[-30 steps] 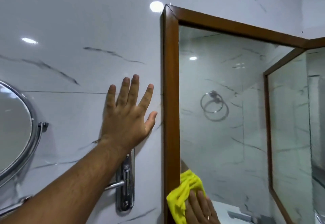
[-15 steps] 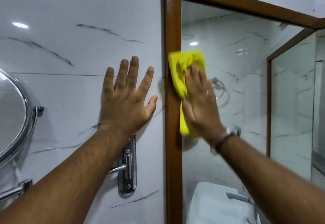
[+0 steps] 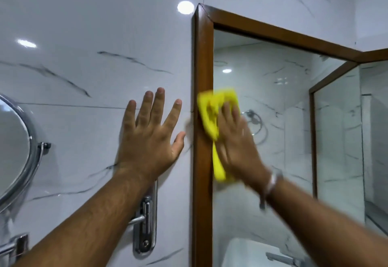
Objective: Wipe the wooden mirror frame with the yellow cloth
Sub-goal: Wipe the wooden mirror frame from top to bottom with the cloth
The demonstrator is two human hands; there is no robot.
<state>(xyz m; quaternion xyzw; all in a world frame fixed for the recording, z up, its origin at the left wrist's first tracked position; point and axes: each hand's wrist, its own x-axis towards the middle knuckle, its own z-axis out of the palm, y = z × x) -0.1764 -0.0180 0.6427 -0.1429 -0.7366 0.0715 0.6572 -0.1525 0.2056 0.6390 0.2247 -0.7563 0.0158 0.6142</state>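
The brown wooden mirror frame (image 3: 202, 56) runs down the middle of the view and along the top of the mirror to the right. My right hand (image 3: 236, 140) presses the yellow cloth (image 3: 212, 111) flat against the frame's left upright at mid height, half over the glass. The hand and cloth are blurred. My left hand (image 3: 150, 136) lies flat on the white marble wall just left of the frame, fingers spread, holding nothing.
A round chrome-rimmed swivel mirror (image 3: 14, 151) hangs at the far left. A chrome wall bracket (image 3: 146, 222) sits below my left wrist. The mirror glass (image 3: 273, 119) reflects a towel ring and a white basin (image 3: 252, 252) at the bottom.
My right hand rose with the cloth from the bottom of the frame's left upright to mid height. The left hand stayed flat on the wall. The camera view shifted slightly.
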